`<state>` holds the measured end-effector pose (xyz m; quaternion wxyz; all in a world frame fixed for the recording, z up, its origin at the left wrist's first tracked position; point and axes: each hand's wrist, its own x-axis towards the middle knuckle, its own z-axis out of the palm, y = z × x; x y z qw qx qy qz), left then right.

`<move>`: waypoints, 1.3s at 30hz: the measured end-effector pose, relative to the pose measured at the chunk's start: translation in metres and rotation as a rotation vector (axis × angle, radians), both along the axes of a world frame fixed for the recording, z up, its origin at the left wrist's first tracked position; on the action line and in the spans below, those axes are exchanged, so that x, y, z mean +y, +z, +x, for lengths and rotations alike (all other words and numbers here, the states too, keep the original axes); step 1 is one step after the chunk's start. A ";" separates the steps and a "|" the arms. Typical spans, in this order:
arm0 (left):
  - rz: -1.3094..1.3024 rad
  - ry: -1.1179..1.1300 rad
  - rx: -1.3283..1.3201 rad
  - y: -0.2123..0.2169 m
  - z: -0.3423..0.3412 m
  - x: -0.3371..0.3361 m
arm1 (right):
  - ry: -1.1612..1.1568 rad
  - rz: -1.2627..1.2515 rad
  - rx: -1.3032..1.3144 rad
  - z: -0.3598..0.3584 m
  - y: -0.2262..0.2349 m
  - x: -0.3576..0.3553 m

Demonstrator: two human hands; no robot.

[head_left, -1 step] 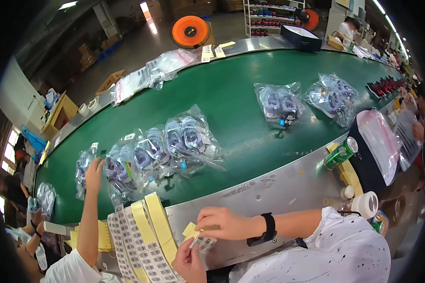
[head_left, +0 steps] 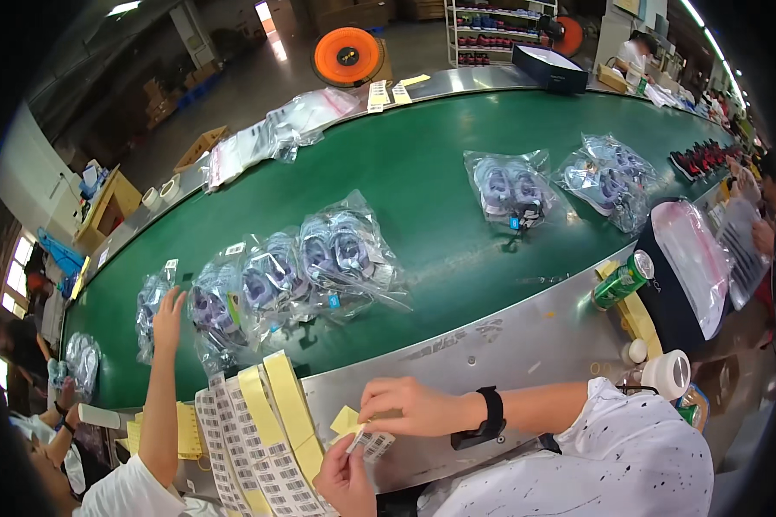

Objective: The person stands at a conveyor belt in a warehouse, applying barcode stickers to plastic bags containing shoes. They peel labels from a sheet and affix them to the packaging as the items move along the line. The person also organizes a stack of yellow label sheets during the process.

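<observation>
Near the lower middle, my left hand (head_left: 347,484) pinches a small sheet of barcode stickers (head_left: 373,445) between thumb and fingers. My right hand (head_left: 418,407), with a black band on the wrist, is closed at the sheet's upper edge, its fingertips touching those of my left hand. A yellow piece of backing paper (head_left: 346,420) sticks out beside the fingertips. Which layer each hand grips is too small to tell. Just left of my hands lie long strips of barcode stickers (head_left: 263,465) with yellow backing strips (head_left: 291,405) at the metal table's edge.
Bagged pale-blue shoes (head_left: 334,246) lie on the green belt (head_left: 422,189), with another bagged pair (head_left: 510,189) farther right. A co-worker's hand (head_left: 169,320) reaches to the bags at left. A green can (head_left: 622,281) and a dark box (head_left: 677,276) with clear bags stand right.
The co-worker's hand and the bagged shoes at the left have shifted very slightly left. My hands and the sticker sheet look almost unchanged.
</observation>
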<state>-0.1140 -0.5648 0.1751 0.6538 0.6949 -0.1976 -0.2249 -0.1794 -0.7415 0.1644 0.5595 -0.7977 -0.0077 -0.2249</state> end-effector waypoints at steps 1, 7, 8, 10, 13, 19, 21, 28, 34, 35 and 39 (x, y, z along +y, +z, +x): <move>0.019 -0.016 -0.006 0.001 0.002 -0.001 | 0.029 0.053 0.025 -0.001 0.001 -0.003; 0.105 -0.008 0.043 0.020 -0.002 -0.003 | -0.022 -0.172 -0.210 -0.002 -0.011 -0.002; 0.091 0.000 0.069 0.015 -0.001 -0.005 | -0.034 -0.288 -0.286 0.002 -0.025 -0.002; 0.038 -0.043 0.227 -0.003 -0.002 -0.019 | -0.023 -0.385 -0.135 -0.011 0.004 -0.004; 0.125 -0.105 0.206 0.002 -0.007 -0.029 | -0.113 -0.366 -0.287 -0.017 0.001 -0.008; 0.069 -0.008 0.221 -0.006 0.001 -0.026 | -0.044 -0.040 -0.338 -0.001 0.017 -0.039; -0.016 0.039 0.207 -0.024 0.007 -0.024 | -0.253 0.147 -0.361 0.032 0.021 -0.084; -0.098 0.158 0.010 -0.061 -0.009 -0.028 | -0.786 -0.225 0.098 0.089 -0.021 -0.260; -0.017 0.057 0.053 -0.057 -0.009 -0.012 | -0.769 -0.405 0.430 0.170 -0.039 -0.252; 0.027 0.045 0.059 -0.057 -0.009 -0.011 | -0.842 -0.415 0.339 0.178 -0.047 -0.260; 0.107 0.005 0.056 -0.059 -0.012 -0.014 | -0.780 0.580 0.044 0.160 -0.084 -0.315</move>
